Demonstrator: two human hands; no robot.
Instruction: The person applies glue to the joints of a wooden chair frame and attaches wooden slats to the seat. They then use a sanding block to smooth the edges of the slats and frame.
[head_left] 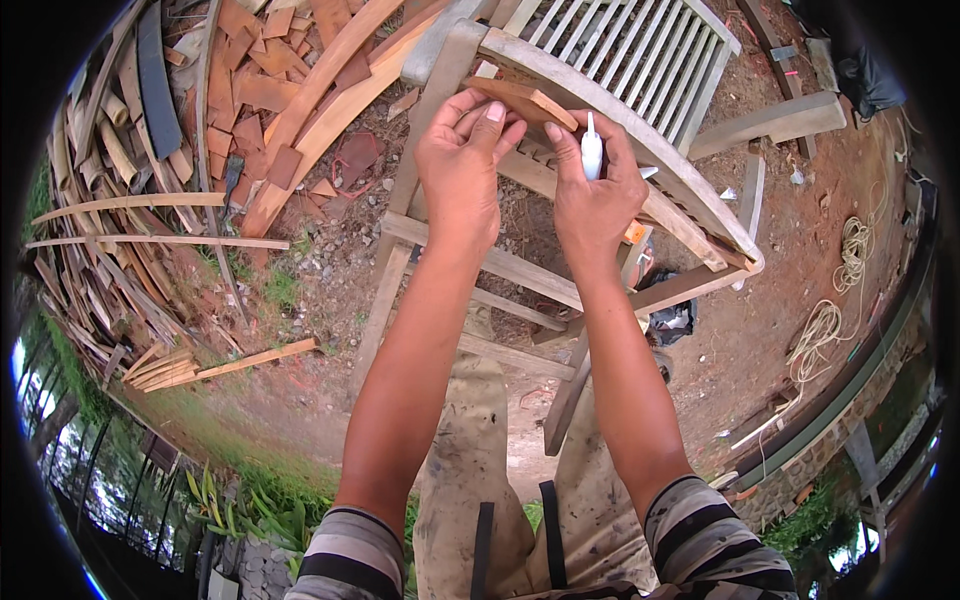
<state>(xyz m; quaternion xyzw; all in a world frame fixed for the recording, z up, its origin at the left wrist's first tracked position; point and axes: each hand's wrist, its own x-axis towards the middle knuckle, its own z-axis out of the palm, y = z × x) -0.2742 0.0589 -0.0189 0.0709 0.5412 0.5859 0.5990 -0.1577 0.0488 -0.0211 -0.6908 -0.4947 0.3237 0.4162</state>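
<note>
A flat, reddish-brown wood piece (528, 101) is held up in front of me, tilted. My left hand (460, 150) grips its left end between thumb and curled fingers. My right hand (602, 195) is closed around a small white bottle with a narrow pointed nozzle (591, 150), tip upward. The right thumb lies close to the wood piece's right corner; whether it presses on it I cannot tell. Below and behind both hands stands a weathered grey wooden chair frame (620, 100) with a curved rail and legs.
A slatted wooden panel (625, 50) lies beyond the frame. Reddish wood offcuts (265, 95) and long planks (330, 100) cover the ground at the far left, beside stacked strips (110, 250). Coiled rope (820, 330) lies at the right. A black plastic bag (675, 310) sits under the frame.
</note>
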